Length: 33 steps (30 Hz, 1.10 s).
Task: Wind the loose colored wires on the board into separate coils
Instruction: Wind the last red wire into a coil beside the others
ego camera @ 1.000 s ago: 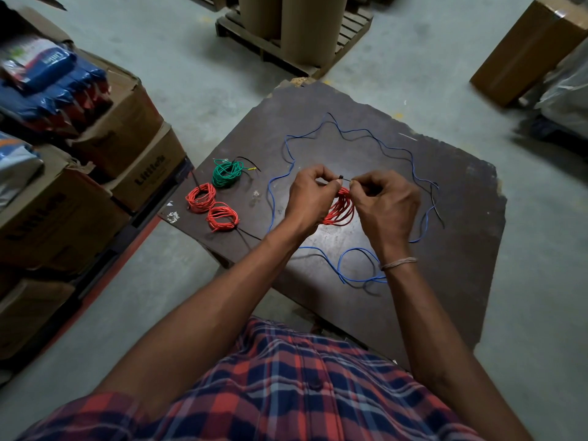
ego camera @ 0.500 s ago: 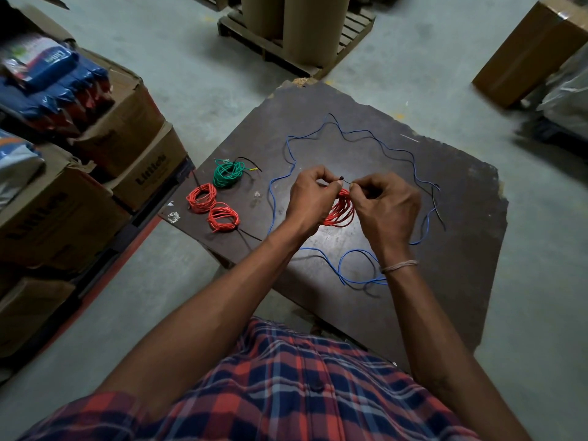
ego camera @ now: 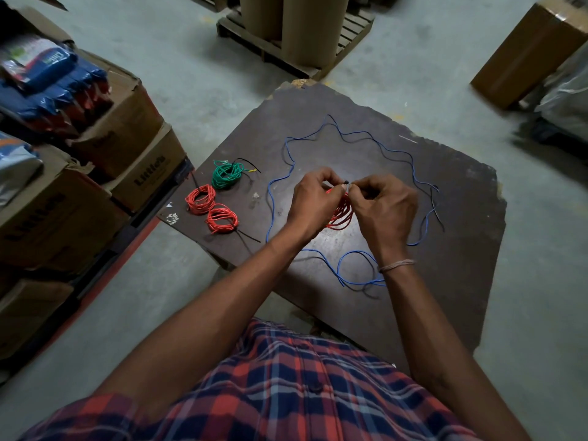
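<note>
Above the middle of the board [ego camera: 445,281], the left hand [ego camera: 313,203] and right hand [ego camera: 386,208] meet fingertip to fingertip, both pinching the top of a red coil [ego camera: 342,214] that hangs between them. The loose blue wire [ego camera: 353,135] loops around both hands. Left lie a green coil [ego camera: 226,175] and two finished red coils [ego camera: 200,198].
</note>
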Motion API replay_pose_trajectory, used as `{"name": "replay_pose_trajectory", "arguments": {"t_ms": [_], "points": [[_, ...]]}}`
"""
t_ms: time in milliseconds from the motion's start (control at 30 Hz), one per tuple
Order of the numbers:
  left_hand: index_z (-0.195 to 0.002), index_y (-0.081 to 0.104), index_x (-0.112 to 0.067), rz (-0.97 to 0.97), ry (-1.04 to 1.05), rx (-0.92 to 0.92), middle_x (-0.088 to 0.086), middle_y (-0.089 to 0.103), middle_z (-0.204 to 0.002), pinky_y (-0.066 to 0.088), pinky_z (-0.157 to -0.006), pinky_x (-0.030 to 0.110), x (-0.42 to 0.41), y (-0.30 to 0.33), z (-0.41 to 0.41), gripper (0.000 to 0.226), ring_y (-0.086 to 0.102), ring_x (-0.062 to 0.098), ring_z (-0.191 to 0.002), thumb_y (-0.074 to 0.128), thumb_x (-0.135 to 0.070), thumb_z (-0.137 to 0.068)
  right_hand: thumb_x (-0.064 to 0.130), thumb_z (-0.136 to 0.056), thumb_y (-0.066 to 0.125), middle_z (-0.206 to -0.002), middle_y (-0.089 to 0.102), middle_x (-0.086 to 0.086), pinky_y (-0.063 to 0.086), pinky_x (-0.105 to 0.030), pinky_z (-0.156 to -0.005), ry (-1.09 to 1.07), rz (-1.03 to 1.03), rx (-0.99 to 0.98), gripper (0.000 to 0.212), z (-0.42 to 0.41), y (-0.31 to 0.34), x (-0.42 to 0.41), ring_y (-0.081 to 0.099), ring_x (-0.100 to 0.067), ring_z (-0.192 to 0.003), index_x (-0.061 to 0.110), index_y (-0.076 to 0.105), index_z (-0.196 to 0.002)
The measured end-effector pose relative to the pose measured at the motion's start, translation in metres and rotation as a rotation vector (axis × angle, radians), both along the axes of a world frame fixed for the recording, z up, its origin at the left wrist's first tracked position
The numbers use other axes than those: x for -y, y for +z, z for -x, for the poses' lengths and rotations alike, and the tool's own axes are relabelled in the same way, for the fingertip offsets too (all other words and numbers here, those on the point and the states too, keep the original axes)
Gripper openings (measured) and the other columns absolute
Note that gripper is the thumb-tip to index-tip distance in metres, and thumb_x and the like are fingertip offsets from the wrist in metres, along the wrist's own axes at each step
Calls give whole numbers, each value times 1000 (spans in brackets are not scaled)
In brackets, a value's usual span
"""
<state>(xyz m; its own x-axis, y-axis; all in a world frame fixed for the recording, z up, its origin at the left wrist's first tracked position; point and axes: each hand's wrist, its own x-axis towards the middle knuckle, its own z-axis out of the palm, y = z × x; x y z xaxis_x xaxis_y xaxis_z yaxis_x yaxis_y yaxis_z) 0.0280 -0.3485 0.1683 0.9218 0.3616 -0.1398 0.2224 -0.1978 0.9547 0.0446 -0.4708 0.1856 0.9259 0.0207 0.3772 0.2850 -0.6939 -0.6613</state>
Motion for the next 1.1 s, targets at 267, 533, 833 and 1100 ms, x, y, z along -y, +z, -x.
{"name": "replay_pose_trajectory", "arguments": {"t_ms": [267,533,833,1100], "points": [[-88,70,-19,-82,11,10,-4,72,-79,60,-70,35,-3,-1,-2,5,71,12,-75,68,-23,-91,31,-83,81,-76,75,8,54,-17,-66,31,-188,-196,17,0,-7,9,70,-1,-69,16,80,-89],[-90,69,-24,-194,-150,37,-2,72,-83,57,-69,31,-9,-4,-1,3,70,12,-79,66,-26,-92,19,-83,83,-71,75,4,52,-21,-64,127,-372,-365,5,-7,-10,19,68,-5,-64,22,79,-82],[-96,72,-22,-193,-161,-13,-4,72,-84,54,-72,28,-13,-4,-1,5,69,10,-83,68,-24,-93,23,-93,74,-81,70,4,43,-9,-58,181,-475,-590,19,-41,-12,26,57,7,-63,6,79,-101],[-94,71,-23,-169,-162,-58,-1,74,-81,52,-63,26,0,-8,-15,6,70,12,-77,68,-28,-93,10,-88,78,-75,69,4,43,-15,-57,241,-516,-766,17,-71,-28,29,59,5,-60,18,71,-75]]}}
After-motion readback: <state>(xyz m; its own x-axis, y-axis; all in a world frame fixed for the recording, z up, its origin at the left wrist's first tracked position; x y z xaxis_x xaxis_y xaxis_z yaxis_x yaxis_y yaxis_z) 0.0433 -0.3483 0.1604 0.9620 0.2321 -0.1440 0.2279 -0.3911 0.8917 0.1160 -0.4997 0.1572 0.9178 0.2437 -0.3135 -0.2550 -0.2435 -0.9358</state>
